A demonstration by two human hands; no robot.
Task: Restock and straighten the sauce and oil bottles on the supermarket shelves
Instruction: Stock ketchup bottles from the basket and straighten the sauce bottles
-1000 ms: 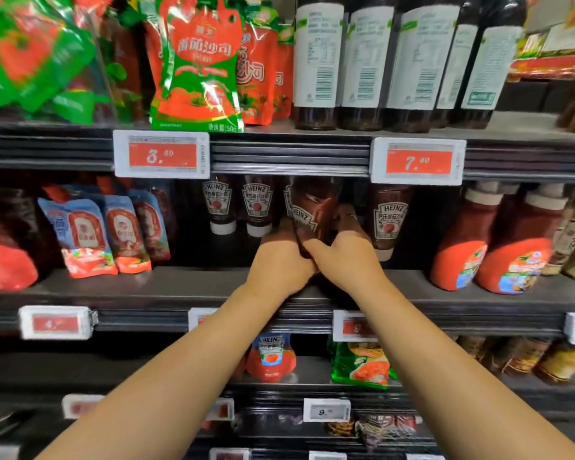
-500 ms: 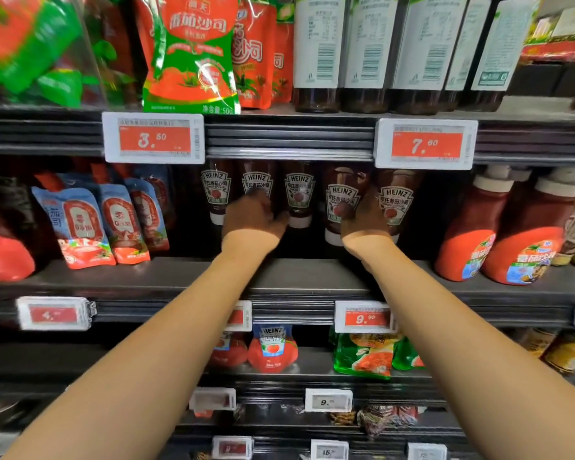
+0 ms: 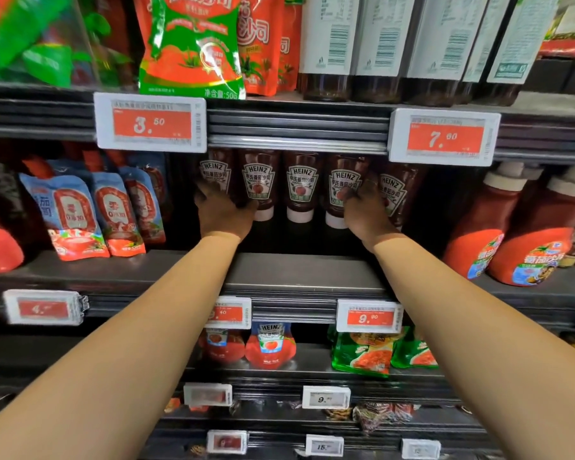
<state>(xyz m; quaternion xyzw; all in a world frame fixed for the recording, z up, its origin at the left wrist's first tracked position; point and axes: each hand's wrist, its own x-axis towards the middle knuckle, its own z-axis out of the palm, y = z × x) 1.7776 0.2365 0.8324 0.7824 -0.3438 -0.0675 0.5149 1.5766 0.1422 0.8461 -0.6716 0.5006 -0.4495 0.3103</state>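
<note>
Five Heinz bottles [image 3: 300,190] stand cap-down in a row on the middle shelf [image 3: 299,270], set well back, just under the rail between the 3.50 tag [image 3: 150,122] and the 7.60 tag [image 3: 444,138]. The left hand [image 3: 224,212] reaches the leftmost bottle [image 3: 214,175], fingers lying against its lower body; whether they curl round it is hidden in shadow. The right hand [image 3: 362,210] sits between the fourth bottle and the fifth [image 3: 394,194], fingers curled on the fourth bottle's [image 3: 344,190] lower label — it looks like a light grip.

These look like squeezable plastic — full, so fairly heavy, with glossy dark walls and smooth paper labels. They should give slightly under pressure and are not fragile. Standing on small white caps [image 3: 300,215], they would tip easily, so the best hold is probably low on the waist above the cap, turning each label forward.
</note>
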